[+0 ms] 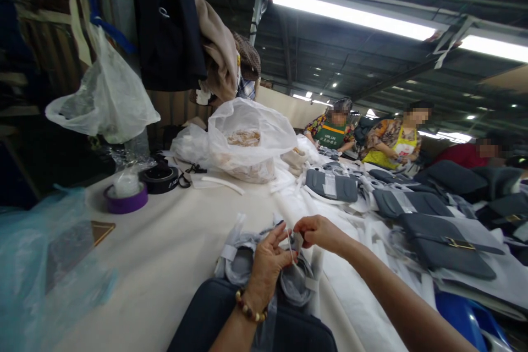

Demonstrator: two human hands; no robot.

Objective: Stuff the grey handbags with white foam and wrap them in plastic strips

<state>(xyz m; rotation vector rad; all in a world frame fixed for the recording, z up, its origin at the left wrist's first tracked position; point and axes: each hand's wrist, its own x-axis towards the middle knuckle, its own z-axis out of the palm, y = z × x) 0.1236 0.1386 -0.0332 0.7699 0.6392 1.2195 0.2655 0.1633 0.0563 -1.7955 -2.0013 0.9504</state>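
Observation:
A dark navy handbag point(206, 308) lies on the table right in front of me. Its coiled straps or handles, wrapped in clear film point(297, 287), rest at its far side. Over them, my left hand point(267, 261), with a beaded bracelet at the wrist, holds a thin white string point(290, 243) between thumb and fingers. Close beside it, my right hand point(317, 232) pinches a small white tag point(297, 240) at the string. The fingertips of both hands nearly meet. Where the string attaches is hidden.
Purple tape point(126, 201) and black tape rolls point(160, 179) sit at the left, near a large clear plastic bag point(251, 137). Dark grey bags point(445, 245) on white wrapping cover the right side. Co-workers point(391, 143) work at the far end. Blue film point(37, 269) hangs left.

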